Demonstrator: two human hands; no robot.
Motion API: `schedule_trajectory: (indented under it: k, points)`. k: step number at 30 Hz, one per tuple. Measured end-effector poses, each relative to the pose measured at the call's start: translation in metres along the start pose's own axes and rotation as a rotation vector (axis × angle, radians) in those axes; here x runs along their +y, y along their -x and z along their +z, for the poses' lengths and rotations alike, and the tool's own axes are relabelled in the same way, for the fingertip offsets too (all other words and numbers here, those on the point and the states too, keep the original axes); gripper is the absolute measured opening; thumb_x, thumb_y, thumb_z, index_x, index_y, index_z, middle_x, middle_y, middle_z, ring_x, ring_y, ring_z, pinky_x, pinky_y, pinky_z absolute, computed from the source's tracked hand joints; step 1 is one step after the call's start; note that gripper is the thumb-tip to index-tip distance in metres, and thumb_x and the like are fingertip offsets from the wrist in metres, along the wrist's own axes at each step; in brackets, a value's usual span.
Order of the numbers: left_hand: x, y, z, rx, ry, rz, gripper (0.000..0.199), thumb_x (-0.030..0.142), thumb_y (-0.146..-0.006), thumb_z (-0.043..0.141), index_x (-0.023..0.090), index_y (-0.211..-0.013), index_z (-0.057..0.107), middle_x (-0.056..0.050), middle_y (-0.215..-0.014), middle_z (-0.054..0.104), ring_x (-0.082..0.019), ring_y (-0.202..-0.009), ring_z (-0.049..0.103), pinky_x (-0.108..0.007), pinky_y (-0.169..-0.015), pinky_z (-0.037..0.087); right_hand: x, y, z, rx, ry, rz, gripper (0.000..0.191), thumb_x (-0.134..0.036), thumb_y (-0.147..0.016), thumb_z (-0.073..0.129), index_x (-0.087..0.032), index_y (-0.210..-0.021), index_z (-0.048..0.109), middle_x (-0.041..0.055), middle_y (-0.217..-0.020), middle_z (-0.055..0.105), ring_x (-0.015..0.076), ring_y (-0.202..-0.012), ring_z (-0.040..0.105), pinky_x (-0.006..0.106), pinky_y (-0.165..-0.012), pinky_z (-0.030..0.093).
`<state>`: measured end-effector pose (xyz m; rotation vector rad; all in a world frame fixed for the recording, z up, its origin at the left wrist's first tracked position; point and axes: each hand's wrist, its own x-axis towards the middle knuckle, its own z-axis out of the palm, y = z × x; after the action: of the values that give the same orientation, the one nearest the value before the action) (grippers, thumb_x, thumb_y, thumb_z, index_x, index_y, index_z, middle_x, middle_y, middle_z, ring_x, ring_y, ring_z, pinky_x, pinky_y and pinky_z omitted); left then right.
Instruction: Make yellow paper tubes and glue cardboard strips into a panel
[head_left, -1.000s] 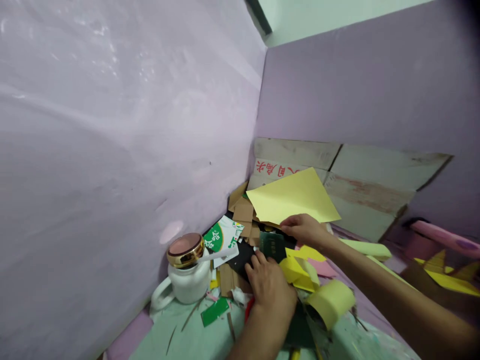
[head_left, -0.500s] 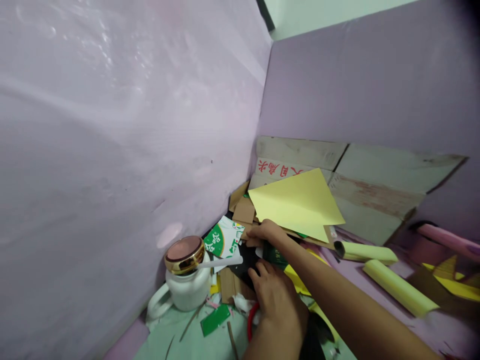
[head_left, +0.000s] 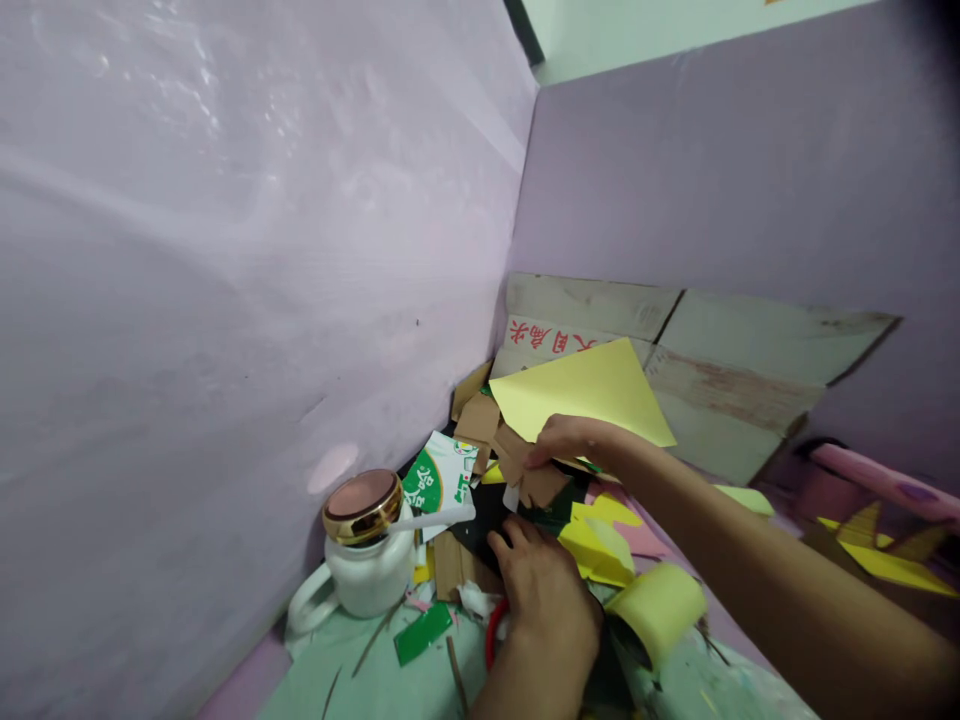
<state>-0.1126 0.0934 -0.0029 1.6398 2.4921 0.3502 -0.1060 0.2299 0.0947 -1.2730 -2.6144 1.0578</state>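
while the left hand [head_left: 544, 578] rests low in the centre of the frame: its fingers lie bent and a little spread at the edge of a black piece [head_left: 487, 512]; the palm is hidden, so i cannot tell whether it grips anything.
right hand [head_left: 571, 440]: just right of centre, the fingers look pinched on brown cardboard [head_left: 546, 487].
brown cardboard: near the middle of the frame, showing left of the fingertips and below them; whether one folded piece or two, i cannot tell.
yellow sheet [head_left: 592, 385]: right of centre, just behind the right hand, in front of the flattened carton [head_left: 735, 385].
white mug [head_left: 373, 575]: lower left, a pink-and-gold lid [head_left: 365, 503] on top, a white stick [head_left: 435, 518] jutting right from it.
red loop [head_left: 494, 632]: bottom centre, just beside the left wrist.
handling the cardboard: best, i judge, to keep the pinch near an edge and raise it slowly, since dragging could catch the yellow sheet.
steadying: the left fingers would do well pressed lightly on the loose pieces, the hand kept clear of the stick, which a knock might shift.
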Motion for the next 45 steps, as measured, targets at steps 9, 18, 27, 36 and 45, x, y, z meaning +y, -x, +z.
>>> schedule_trajectory:
  k: [9, 18, 27, 36, 45]
  points:
    - [0.002, 0.015, -0.04, 0.13, 0.036, 0.005, 0.046, 0.033, -0.082, 0.042, 0.005, -0.115, 0.057, -0.023, -0.113, 0.059, -0.035, -0.106, 0.049, -0.049, -0.087, 0.033, 0.037, 0.103, -0.01, 0.152, -0.424, -0.031, 0.033, -0.043, -0.057, 0.068, -0.019, -0.053, 0.047, -0.0069, -0.045, 0.043, 0.0076, -0.043, 0.04, 0.022, -0.044, 0.034]
    - [0.048, 0.064, -0.002, -0.019, -0.077, 0.607, 0.049, 0.028, -0.077, 0.049, 0.025, -0.126, 0.051, -0.011, -0.145, 0.034, -0.037, -0.13, 0.028, -0.055, -0.101, 0.021, 0.101, 0.244, -0.007, 0.624, -0.783, 0.092, 0.033, -0.048, -0.056, 0.066, -0.019, -0.063, 0.051, -0.0048, -0.056, 0.049, 0.0085, -0.048, 0.042, 0.021, -0.046, 0.031]
    - [0.029, 0.033, 0.003, 0.312, -0.366, 0.387, 0.051, 0.013, -0.081, 0.037, 0.021, -0.131, 0.045, -0.02, -0.141, 0.036, -0.041, -0.126, 0.031, -0.06, -0.092, 0.026, 0.166, 0.351, 0.056, 0.728, -1.148, 0.251, 0.03, -0.041, -0.061, 0.077, -0.019, -0.072, 0.06, -0.0018, -0.065, 0.062, 0.0114, -0.058, 0.056, 0.019, -0.052, 0.043]
    - [0.066, 0.081, -0.005, -0.073, 0.23, 0.413, 0.032, 0.036, -0.087, 0.036, 0.019, -0.089, 0.063, -0.005, -0.084, 0.068, -0.018, -0.077, 0.061, -0.026, -0.068, 0.043, 0.178, 0.363, 0.096, 0.673, -1.217, 0.186, 0.032, -0.042, -0.067, 0.071, -0.018, -0.085, 0.061, 0.0046, -0.077, 0.068, 0.0194, -0.07, 0.064, 0.029, -0.064, 0.049]
    - [0.08, 0.104, 0.007, -0.252, 0.008, 0.288, 0.033, 0.054, -0.072, 0.051, 0.023, -0.079, 0.061, -0.007, -0.074, 0.067, -0.029, -0.074, 0.061, -0.031, -0.056, 0.03, 0.177, 0.358, 0.106, 0.893, -1.032, 0.356, 0.028, -0.03, -0.058, 0.06, -0.018, -0.083, 0.059, 0.0021, -0.065, 0.062, 0.0181, -0.052, 0.055, 0.024, -0.039, 0.04]
